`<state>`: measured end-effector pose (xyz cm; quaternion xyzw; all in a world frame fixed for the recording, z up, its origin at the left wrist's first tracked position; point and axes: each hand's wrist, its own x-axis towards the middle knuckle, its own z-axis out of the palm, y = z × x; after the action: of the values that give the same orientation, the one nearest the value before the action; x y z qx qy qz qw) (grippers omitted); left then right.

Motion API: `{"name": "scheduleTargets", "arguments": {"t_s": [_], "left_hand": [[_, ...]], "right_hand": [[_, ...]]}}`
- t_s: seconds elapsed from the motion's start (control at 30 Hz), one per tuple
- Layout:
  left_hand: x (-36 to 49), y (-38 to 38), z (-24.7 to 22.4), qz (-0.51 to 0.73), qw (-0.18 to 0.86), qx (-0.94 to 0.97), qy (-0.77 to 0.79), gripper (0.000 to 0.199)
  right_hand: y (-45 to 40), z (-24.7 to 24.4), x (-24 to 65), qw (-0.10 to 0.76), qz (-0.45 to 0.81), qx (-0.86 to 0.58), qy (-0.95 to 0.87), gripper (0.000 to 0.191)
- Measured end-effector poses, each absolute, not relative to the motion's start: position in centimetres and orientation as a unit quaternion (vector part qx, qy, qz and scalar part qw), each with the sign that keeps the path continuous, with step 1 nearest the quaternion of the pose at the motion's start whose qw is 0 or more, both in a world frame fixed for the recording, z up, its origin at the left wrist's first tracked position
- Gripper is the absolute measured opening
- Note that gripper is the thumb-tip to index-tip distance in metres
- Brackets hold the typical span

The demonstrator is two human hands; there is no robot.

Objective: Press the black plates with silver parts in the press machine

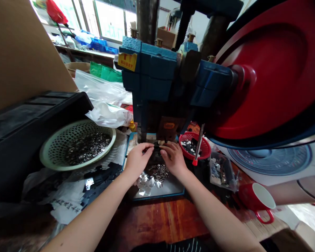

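Observation:
My left hand (138, 159) and my right hand (174, 157) meet under the head of a blue bench press (157, 70). Thumb and fingertips of each hand are pinched on a small dark flat piece (156, 145), whose ends are hidden by the fingers. Just below the hands, small shiny metal bits (157, 172) lie heaped on the press's blue-edged base plate (170, 189). Larger silvery scraps (144, 183) lie beside the heap, nearer my left forearm.
At left stand a pale green basket (49, 159) of small metal parts and a black crate (39, 115). Dark flat strips (102, 178) lie nearby. To the right are a red basket (206, 148), a clear plastic box (223, 171), a red mug (248, 196) and a big red flywheel (273, 77).

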<state>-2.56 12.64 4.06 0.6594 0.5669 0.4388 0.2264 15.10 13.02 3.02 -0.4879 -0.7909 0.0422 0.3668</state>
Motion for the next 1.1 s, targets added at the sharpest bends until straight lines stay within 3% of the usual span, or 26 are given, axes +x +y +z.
{"name": "scheduleTargets", "arguments": {"t_s": [0.3, 0.7, 0.8, 0.97, 1.1], "left_hand": [[-1.6, 14.2, 3.3, 0.420, 0.147, 0.684, 0.579, 0.018], [-2.0, 15.6, 2.4, 0.399, 0.163, 0.700, 0.569, 0.018], [-2.4, 15.3, 2.7, 0.415, 0.158, 0.686, 0.577, 0.018], [-4.4, 13.3, 3.3, 0.433, 0.156, 0.654, 0.600, 0.024], [-6.0, 11.0, 2.9, 0.433, 0.162, 0.641, 0.612, 0.025]], "right_hand": [[12.5, 1.8, 15.6, 0.368, 0.017, -0.481, -0.796, 0.024], [12.8, 4.0, 14.8, 0.312, -0.020, -0.481, -0.819, 0.022], [12.4, 3.7, 15.4, 0.363, 0.046, -0.487, -0.793, 0.023], [9.6, 1.1, 18.9, 0.573, 0.313, -0.527, -0.544, 0.044], [7.2, 0.1, 21.1, 0.627, 0.437, -0.465, -0.448, 0.054]]}}
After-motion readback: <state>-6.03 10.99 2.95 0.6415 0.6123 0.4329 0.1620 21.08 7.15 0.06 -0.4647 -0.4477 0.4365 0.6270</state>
